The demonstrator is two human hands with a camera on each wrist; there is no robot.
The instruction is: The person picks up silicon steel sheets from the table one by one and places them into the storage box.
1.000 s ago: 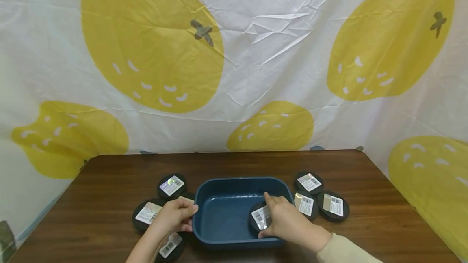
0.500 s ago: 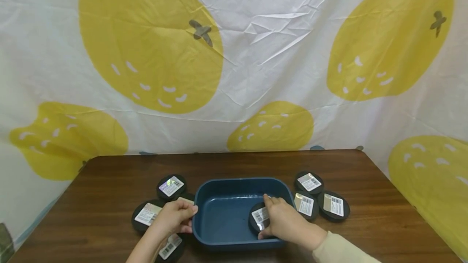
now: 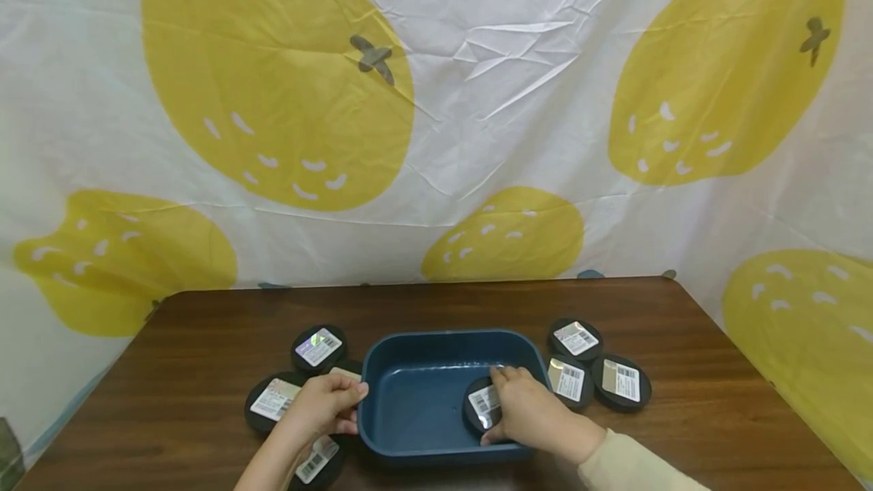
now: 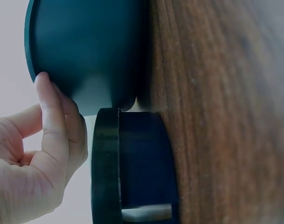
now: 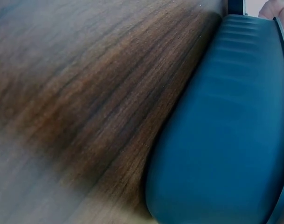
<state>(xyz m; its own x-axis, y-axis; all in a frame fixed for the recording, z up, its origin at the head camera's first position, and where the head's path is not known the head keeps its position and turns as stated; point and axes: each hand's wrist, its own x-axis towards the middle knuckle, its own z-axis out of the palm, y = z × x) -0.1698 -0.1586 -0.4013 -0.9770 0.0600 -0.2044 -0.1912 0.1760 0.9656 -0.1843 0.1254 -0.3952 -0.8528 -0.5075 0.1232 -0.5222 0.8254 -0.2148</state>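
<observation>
A dark blue rectangular basin (image 3: 419, 400) sits on the wooden table. At its left end my left hand (image 3: 322, 408) pinches the rim; the left wrist view shows fingertips of that hand (image 4: 51, 140) at the edge of the basin (image 4: 90, 42). Inside, toward the right, lies a round black tub (image 3: 479, 404) with a white barcode label on top. My right hand (image 3: 535, 414) reaches over the front right rim and grips this tub, thumb at the near side, fingers at the far side. The right wrist view holds only the outer wall of the basin (image 5: 216, 130).
Several similar tubs lie left of the basin, among them a back one (image 3: 318, 347) and one beside the left forearm (image 3: 317, 462). To the right are three more, including the outermost tub (image 3: 622, 383). A lemon-print cloth (image 3: 505, 112) hangs behind the table (image 3: 716, 415).
Both hands, the basin and the tubs keep nearly the same places. The right hand has shifted very slightly left over the tub, covering a bit more of its label.
</observation>
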